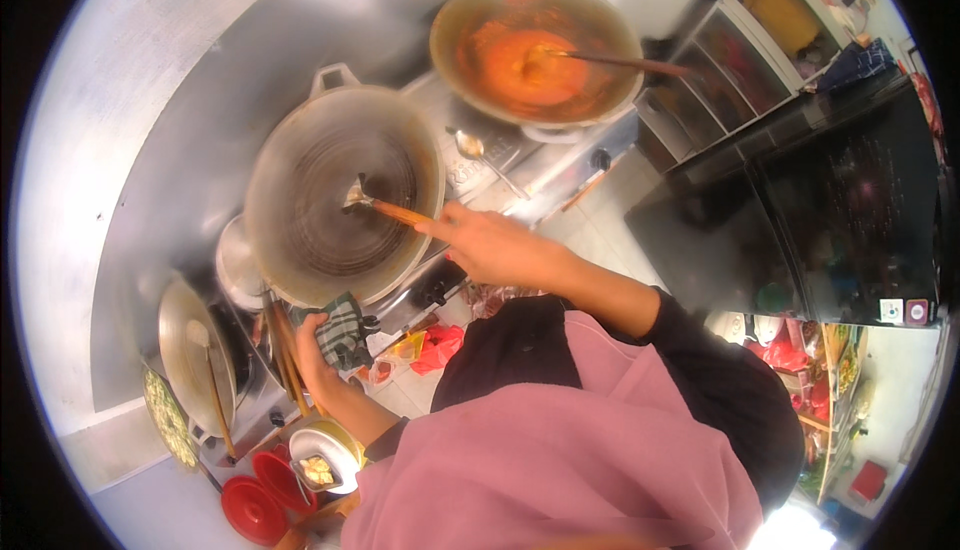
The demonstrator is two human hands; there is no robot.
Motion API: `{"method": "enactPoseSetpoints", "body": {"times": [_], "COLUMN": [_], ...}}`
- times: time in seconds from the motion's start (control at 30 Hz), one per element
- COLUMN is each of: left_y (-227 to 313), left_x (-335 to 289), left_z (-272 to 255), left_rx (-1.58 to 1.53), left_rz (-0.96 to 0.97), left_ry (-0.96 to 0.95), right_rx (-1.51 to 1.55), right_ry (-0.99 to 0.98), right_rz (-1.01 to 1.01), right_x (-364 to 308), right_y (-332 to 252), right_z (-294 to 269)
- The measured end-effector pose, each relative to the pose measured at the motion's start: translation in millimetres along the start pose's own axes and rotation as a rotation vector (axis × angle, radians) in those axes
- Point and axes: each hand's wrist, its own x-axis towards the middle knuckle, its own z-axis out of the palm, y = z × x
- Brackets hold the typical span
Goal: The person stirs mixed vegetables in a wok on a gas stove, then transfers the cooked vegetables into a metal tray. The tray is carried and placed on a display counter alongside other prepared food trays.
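Observation:
My right hand point(490, 243) is closed round the wooden handle of a spatula point(400, 212). Its metal head rests or hovers inside a large grey wok point(285, 165) on the stove; the wok's dark, shiny bottom shows rings and no food that I can make out. My left hand point(318, 358) is at the wok's near rim, closed on a folded green checked cloth point(345, 325). The cloth lies against the rim, where it covers the wok's near handle. Some of the left fingers are hidden behind the cloth.
Beyond, at the right, a second wok point(450, 35) holds orange-red sauce and a long wooden-handled stirrer point(630, 62). A spoon point(490, 162) lies on the stove between the woks. Pans point(175, 320) and red lidded tubs point(252, 508) stand at the left. A black fridge point(830, 190) stands right.

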Motion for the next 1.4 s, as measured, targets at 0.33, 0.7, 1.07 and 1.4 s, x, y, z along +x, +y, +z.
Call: {"method": "enactPoseSetpoints", "body": {"times": [0.33,0.7,1.07,1.4], "left_y": [-13.8,-81.3,-42.7,50.4], "left_x": [11.9,-41.4,32.6,271.9], "left_z": [-7.3,-3.9,-122.9,44.5], "left_rx": [-0.233,0.419,1.165,1.140], "left_rz": [0.193,0.403,0.510,0.896], "left_ry": [0.037,0.360,0.524,-0.306], "right_rx": [0.067,-0.109,-0.115,-0.095], "right_ry": [0.498,0.176,0.219,0.568], "right_rz": [-0.023,0.232,0.129,1.030], "right_x": [-56.9,-108.5,-76.8,-10.0], "right_y": [81.0,230.4,94.4,-52.8], "right_z": [-36.1,-33.3,3.2,114.6]}}
